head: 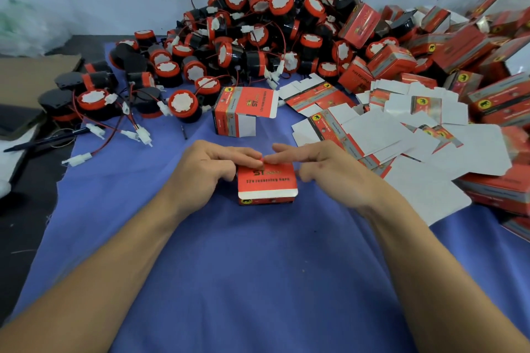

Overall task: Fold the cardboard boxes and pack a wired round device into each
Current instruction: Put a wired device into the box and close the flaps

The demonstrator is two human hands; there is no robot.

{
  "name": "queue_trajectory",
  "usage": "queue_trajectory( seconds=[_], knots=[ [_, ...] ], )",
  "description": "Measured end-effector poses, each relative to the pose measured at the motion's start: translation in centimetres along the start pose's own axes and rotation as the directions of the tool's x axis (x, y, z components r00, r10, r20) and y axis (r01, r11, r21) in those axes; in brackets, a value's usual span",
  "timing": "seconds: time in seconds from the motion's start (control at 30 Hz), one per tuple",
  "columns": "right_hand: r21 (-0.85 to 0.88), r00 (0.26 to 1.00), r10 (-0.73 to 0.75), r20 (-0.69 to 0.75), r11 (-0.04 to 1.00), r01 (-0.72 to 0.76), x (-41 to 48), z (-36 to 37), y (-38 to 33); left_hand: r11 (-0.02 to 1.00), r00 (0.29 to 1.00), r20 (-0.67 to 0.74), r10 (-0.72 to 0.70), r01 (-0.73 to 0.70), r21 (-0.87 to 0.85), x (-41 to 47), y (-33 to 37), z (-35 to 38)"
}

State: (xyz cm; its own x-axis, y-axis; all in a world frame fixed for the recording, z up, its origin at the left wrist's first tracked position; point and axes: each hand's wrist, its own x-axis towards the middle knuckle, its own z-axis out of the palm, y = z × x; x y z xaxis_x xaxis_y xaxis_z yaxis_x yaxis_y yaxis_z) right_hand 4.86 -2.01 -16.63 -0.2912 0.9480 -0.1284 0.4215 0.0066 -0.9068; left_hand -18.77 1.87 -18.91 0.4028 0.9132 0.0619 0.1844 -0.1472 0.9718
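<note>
Two hands meet over the red cardboard box (266, 180), lying flat on the blue cloth (258, 266) — left hand (207, 169) gripping its 9 o'clock side, right hand (321, 166) pressing straight fingers (286, 152) on its 12 o'clock edge. Its white-edged flap (268, 193) faces 6 o'clock, seemingly untucked. Farther at 12 o'clock: an open box (243, 112), then the wired round devices (258, 23).

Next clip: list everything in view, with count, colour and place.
held box: one, red, centre of cloth
open box: one, red and white, upright behind it
devices: many, black and red, wired, piled far centre and left
flat blanks: many, white and red, right
folded boxes: many, red, far right
cloth: one, blue, under all
pen: one, dark, left
cardboard: one sheet, brown, left
left hand: one, grips held box
right hand: one, fingers touch its far edge
</note>
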Motion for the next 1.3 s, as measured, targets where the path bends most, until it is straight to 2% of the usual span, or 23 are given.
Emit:
queue_trajectory(
  seconds=[0.1, 0.23, 0.37, 0.47, 0.6, 0.73, 0.87, 1.2, 1.3],
  knots=[
    [-0.184, 0.999, -0.035, 0.006, 0.982, 0.036, -0.7, 0.2, -0.8, 0.994, 0.997, 0.045, 0.061, -0.065, 0.091, -0.1, 0.4, -0.1],
    [-0.452, 0.996, -0.017, -0.082, 0.892, -0.022, -1.2, 0.7, -2.0, 0.9, 0.984, 0.102, 0.147, -0.176, 0.398, -0.8, 0.9, -0.4],
    [-0.55, 0.989, -0.025, -0.148, 0.833, -0.061, -1.3, 1.5, -2.5, 0.841, 0.97, 0.08, 0.231, -0.24, 0.485, -1.2, 0.8, -0.2],
    [-0.58, 0.99, -0.038, -0.134, 0.813, -0.047, -1.5, 1.8, -2.8, 0.814, 0.962, 0.078, 0.26, -0.262, 0.518, -1.1, 0.7, -0.1],
    [-0.491, 0.991, -0.016, -0.136, 0.87, -0.053, -1.6, 1.3, -2.7, 0.906, 0.981, 0.042, 0.188, -0.189, 0.378, -0.8, 0.9, -0.1],
    [-0.377, 0.996, 0.01, -0.085, 0.925, -0.041, -2.0, 1.2, -1.8, 0.911, 0.98, 0.064, 0.19, -0.2, 0.361, -0.9, 0.5, -0.2],
    [-0.237, 0.997, -0.035, -0.066, 0.971, 0.018, -2.3, 1.5, -1.0, 0.944, 0.984, 0.07, 0.165, -0.178, 0.277, -0.7, 0.2, -0.3],
    [-0.151, 0.993, -0.058, -0.102, 0.988, 0.042, -1.7, 1.4, -0.1, 0.986, 0.996, 0.028, 0.079, -0.083, 0.143, -0.5, 0.0, 0.1],
    [-0.1, 0.994, -0.037, -0.103, 0.995, 0.027, -1.6, 1.4, -0.1, 0.995, 0.997, 0.066, 0.039, -0.044, 0.089, -0.3, 0.1, 0.5]
  ],
)
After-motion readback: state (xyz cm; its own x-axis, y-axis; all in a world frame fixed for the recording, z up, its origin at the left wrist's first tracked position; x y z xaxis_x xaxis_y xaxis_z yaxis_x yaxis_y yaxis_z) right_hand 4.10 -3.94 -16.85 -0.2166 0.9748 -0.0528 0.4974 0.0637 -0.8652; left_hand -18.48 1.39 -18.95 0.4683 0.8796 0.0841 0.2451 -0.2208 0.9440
